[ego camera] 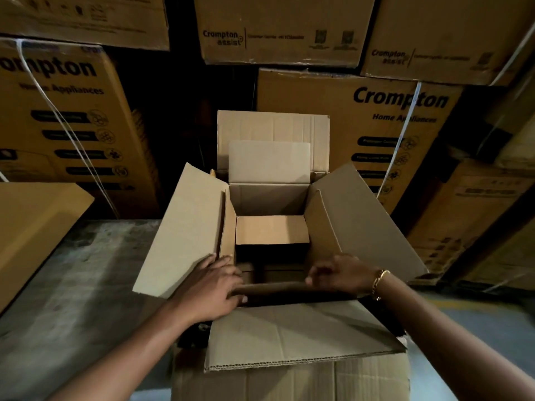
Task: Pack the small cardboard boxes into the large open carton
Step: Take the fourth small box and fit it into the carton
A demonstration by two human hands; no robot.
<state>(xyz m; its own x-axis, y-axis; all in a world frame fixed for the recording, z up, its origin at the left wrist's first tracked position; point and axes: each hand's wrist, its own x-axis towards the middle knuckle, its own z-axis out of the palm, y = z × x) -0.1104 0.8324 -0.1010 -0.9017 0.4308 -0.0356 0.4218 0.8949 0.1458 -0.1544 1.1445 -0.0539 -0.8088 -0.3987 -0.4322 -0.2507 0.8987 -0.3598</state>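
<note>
- Forearms reached in from the bottom of the head view, over the near flap (289, 337) of the large carton (321, 227), which was folded out toward the person.
- The left hand (208, 287) lay across the carton's near left corner. Its fingers (220, 263) were fairly straight and spread over the top of the left wall, with the thumb touching a dark edge (289, 290) along the near rim. It had hold of nothing visible.
- The right hand (338, 273), a gold bracelet (379, 282) on its wrist, sat at the other end of the dark edge with its fingers curled down over it. Whether they gripped it could not be told, nor whether that edge belonged to the carton or to a box.
- One small cardboard box (272, 230) sat inside the carton toward the far wall, between the side walls, pale top up and apart from both hands.
- The left flap (185, 227) and right flap (362, 221) splayed outward, while the far flap (269, 160) stood upright with a wider cardboard flap (272, 125) behind it.
- A grey concrete floor (86, 270) lay to the left, with a flat cardboard sheet (29, 227) at the frame's edge.
- Printed cartons (376, 125) marked "Crompton" were stacked behind, some bound with white strapping.
</note>
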